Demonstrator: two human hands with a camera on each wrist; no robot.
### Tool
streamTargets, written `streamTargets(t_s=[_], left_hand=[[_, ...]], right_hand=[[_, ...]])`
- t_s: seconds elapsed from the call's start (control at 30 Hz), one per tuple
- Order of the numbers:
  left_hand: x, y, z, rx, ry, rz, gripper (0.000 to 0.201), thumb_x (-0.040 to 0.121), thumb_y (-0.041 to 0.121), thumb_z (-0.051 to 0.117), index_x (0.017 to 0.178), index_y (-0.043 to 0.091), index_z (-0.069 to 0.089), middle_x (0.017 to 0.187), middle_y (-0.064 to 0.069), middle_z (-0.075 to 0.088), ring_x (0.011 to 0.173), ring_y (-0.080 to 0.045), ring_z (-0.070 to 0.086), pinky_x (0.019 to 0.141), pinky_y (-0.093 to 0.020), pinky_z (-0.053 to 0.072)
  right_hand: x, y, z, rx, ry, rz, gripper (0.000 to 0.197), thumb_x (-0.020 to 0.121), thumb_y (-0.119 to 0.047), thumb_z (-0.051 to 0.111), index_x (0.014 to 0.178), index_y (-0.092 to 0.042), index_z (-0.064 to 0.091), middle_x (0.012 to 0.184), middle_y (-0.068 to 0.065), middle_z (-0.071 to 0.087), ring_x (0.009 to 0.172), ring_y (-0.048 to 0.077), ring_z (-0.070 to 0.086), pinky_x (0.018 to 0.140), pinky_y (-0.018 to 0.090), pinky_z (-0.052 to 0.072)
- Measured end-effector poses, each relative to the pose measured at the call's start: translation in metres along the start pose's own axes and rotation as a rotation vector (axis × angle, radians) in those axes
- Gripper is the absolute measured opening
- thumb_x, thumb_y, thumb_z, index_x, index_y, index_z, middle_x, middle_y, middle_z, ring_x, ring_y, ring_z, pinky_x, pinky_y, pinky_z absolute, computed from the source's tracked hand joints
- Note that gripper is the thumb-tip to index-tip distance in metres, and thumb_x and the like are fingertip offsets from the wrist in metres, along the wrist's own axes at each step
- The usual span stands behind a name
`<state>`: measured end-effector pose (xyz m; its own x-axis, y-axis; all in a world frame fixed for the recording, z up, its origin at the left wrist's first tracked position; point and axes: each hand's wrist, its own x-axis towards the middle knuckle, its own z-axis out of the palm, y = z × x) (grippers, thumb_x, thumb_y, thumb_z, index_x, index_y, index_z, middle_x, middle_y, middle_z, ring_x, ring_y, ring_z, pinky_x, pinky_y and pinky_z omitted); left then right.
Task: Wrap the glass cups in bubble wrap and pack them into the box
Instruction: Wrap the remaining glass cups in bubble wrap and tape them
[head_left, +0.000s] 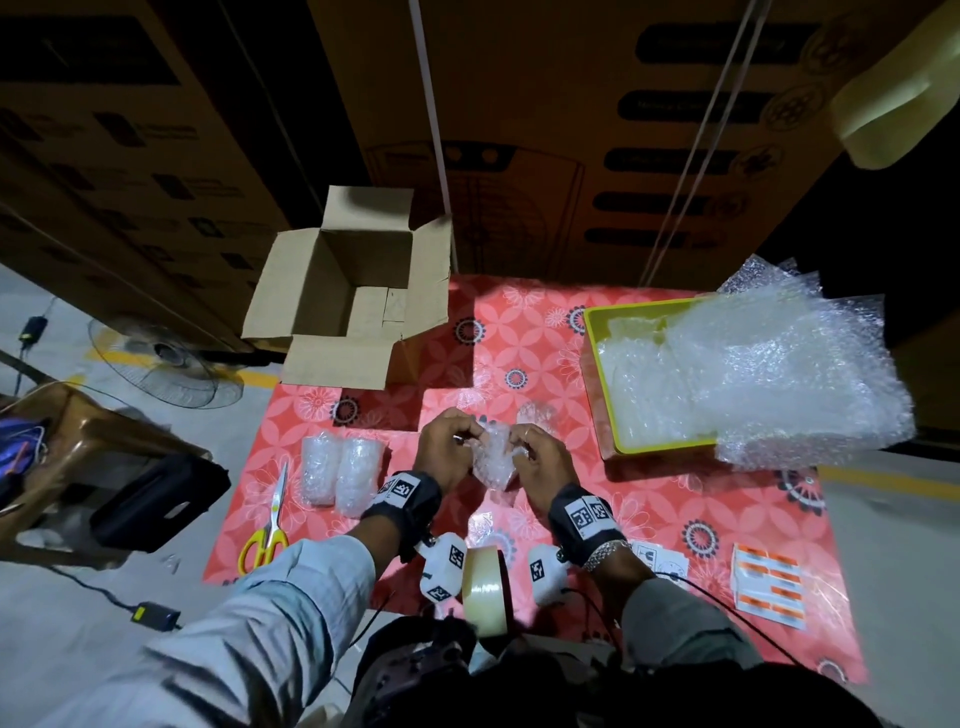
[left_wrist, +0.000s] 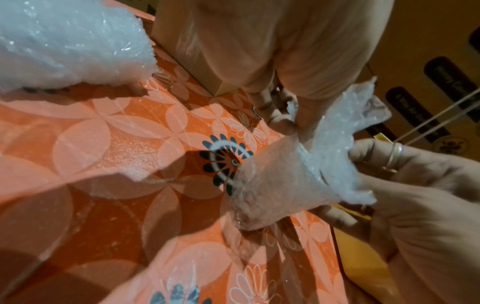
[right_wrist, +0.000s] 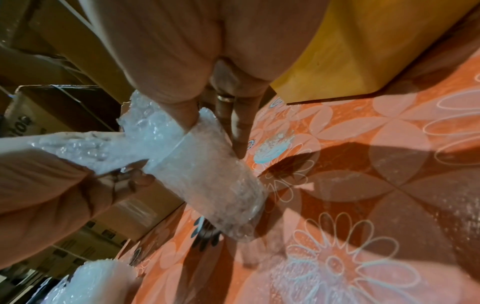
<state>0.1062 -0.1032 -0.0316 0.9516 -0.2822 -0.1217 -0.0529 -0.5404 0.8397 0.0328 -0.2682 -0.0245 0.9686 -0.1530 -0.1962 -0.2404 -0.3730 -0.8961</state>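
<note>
A glass cup rolled in bubble wrap (head_left: 491, 462) is held tilted just above the red flowered tablecloth, between both hands. My left hand (head_left: 465, 436) pinches the loose wrap at the cup's far end. My right hand (head_left: 519, 441) grips the same end from the other side. In the left wrist view the wrapped cup (left_wrist: 270, 185) points down at the cloth, its crumpled end between the hands. The right wrist view shows a band of tape round the wrapped cup (right_wrist: 207, 176). Two wrapped cups (head_left: 337, 470) lie side by side to the left. The open cardboard box (head_left: 311, 291) stands at the far left corner.
A yellow tray (head_left: 597, 374) heaped with bubble wrap sheets fills the far right. Another clear bundle (head_left: 537, 415) lies just beyond my hands. Yellow-handled scissors (head_left: 270, 525) lie at the left edge, a tape roll (head_left: 485, 587) near me, label stickers (head_left: 769, 587) at right.
</note>
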Motion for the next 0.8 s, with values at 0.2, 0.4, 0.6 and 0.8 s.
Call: streamTargets(t_s=[0.2,0.4,0.6,0.8], left_hand=[[-0.011,-0.002,-0.008,-0.12,-0.047,-0.064,0.033,0.085,-0.011,0.067,0.074,0.019,0.077,0.092,0.0,0.063,0.084,-0.002,0.062,0.076,-0.013,0.048],[-0.008,-0.005,-0.005,-0.151,-0.071,-0.132,0.017,0.081,-0.001,0.082,0.079,0.009,0.069,0.076,-0.002,0.064,0.064,-0.011,0.057,0.067,-0.025,0.05],[0.004,0.008,0.002,-0.066,-0.089,-0.26,0.034,0.07,-0.004,0.077,0.069,0.018,0.05,0.063,0.002,0.053,0.057,-0.015,0.048,0.059,-0.03,0.044],[0.003,0.008,-0.003,-0.364,-0.068,-0.573,0.024,0.074,-0.007,0.076,0.06,0.009,0.063,0.061,-0.013,0.061,0.059,-0.025,0.059,0.061,-0.034,0.054]], right_hand=[[-0.005,0.012,0.002,0.115,0.021,0.05,0.014,0.087,0.002,0.062,0.083,-0.003,0.075,0.126,0.002,0.064,0.076,0.008,0.073,0.067,0.02,0.057],[0.007,0.02,0.008,0.039,0.029,0.029,0.014,0.088,-0.004,0.065,0.075,-0.008,0.071,0.113,0.004,0.068,0.068,0.026,0.07,0.061,0.047,0.061],[0.003,0.021,0.013,0.124,0.091,0.04,0.023,0.088,0.0,0.062,0.097,-0.021,0.061,0.094,0.004,0.069,0.082,0.028,0.071,0.071,0.052,0.06],[-0.003,0.014,0.019,0.143,0.166,0.069,0.023,0.083,-0.005,0.061,0.09,-0.016,0.08,0.106,-0.002,0.072,0.088,0.015,0.068,0.077,0.036,0.058]])
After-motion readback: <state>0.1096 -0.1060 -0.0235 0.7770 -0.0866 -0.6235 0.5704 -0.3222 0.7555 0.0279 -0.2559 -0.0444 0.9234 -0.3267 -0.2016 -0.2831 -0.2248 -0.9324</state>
